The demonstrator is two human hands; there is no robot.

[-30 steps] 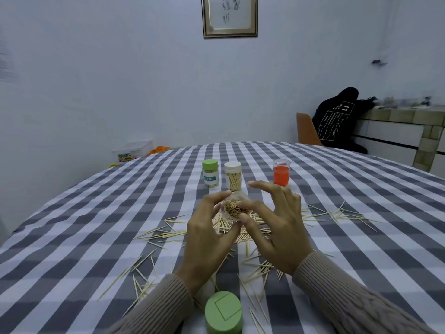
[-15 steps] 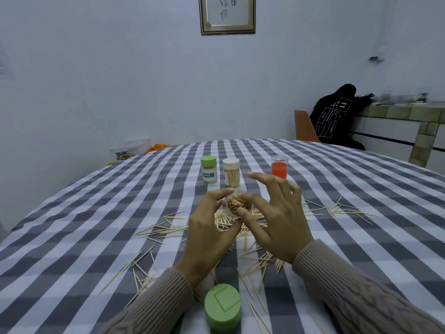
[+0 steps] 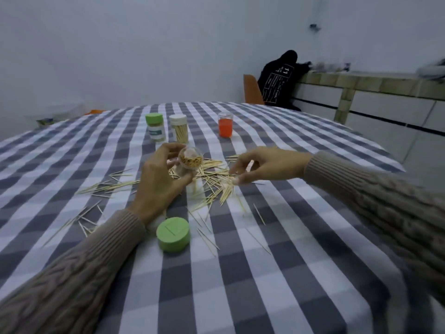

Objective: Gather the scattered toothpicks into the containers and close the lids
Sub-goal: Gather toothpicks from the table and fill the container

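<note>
L hand (image 3: 159, 182) grips open jar (image 3: 189, 162), mouth tilted toward camera; R hand (image 3: 260, 166) just right of it, fingers pinching toothpicks (image 3: 216, 182) off desk (image 3: 301, 273) pile.

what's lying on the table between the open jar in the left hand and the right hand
In the head view, a dense heap of toothpicks on the checked tablecloth lies between the clear jar and the right hand.
</note>
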